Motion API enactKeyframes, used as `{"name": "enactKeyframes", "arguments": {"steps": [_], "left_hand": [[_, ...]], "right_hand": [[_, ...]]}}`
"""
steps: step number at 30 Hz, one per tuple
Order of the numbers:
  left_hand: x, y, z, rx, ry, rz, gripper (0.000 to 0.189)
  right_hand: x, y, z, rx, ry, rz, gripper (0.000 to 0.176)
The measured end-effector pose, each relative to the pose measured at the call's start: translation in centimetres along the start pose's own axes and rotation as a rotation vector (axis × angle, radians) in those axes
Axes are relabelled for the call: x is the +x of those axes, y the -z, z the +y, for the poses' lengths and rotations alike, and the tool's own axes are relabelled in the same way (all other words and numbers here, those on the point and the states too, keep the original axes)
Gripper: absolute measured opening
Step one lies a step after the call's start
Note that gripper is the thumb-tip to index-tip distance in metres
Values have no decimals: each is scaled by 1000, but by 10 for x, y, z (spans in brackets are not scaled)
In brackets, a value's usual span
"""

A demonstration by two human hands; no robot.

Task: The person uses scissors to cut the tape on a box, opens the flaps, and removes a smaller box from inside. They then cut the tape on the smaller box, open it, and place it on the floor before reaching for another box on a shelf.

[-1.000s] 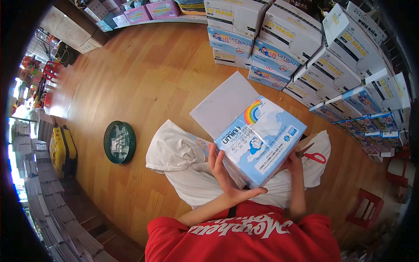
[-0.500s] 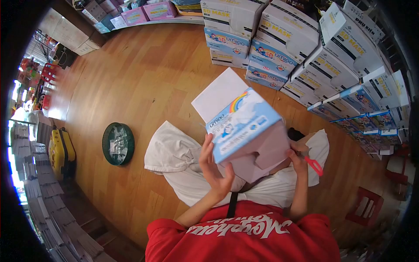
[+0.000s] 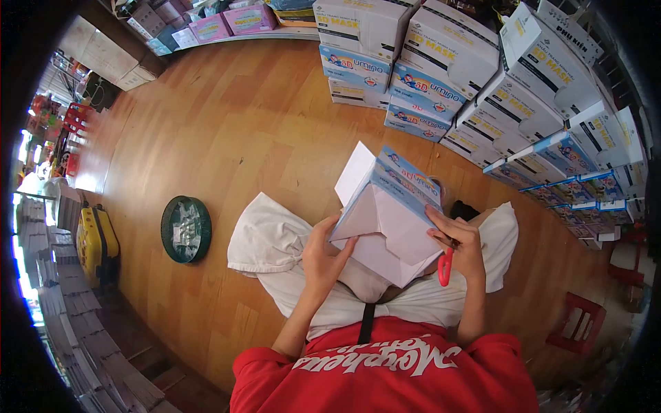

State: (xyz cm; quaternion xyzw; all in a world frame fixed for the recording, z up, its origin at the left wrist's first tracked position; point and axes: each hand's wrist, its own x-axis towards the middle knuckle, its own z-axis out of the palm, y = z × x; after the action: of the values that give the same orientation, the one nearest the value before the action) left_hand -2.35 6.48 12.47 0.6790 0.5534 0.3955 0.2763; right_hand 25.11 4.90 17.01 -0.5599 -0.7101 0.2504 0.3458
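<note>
A blue-and-white Umino carton (image 3: 403, 206) is tilted above my lap, with a white flap (image 3: 356, 175) standing out at its upper left. Its folded white end flaps (image 3: 392, 237) face me; what is inside is hidden. My left hand (image 3: 323, 255) grips the carton's left edge, thumb over the near flap. On the opposite side, my right hand (image 3: 460, 241) presses its fingers against the carton. That same hand also keeps hold of red-handled scissors (image 3: 445, 267), the loop hanging below the fingers and the blades mostly hidden.
Stacked mask cartons (image 3: 447, 51) stand ahead and to the right. On the wooden floor at left sit a round green basket (image 3: 167, 230) holding clear packets and a yellow suitcase (image 3: 96, 241). A red stool (image 3: 577, 323) is at lower right. Pink boxes (image 3: 249, 19) line a shelf.
The carton has turned and come lower, so its printed side now faces away and its end flaps show more. My right hand has moved up onto its right side, scissors still in it.
</note>
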Motion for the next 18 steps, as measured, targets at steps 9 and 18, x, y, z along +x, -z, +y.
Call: {"name": "enactKeyframes", "arguments": {"steps": [9, 18], "left_hand": [[18, -13, -2, 177, -129, 58, 93], [14, -7, -39, 375, -197, -104, 102]], "right_hand": [[17, -19, -11, -43, 41, -40, 36], [20, -42, 8, 257, -178, 101, 27]]}}
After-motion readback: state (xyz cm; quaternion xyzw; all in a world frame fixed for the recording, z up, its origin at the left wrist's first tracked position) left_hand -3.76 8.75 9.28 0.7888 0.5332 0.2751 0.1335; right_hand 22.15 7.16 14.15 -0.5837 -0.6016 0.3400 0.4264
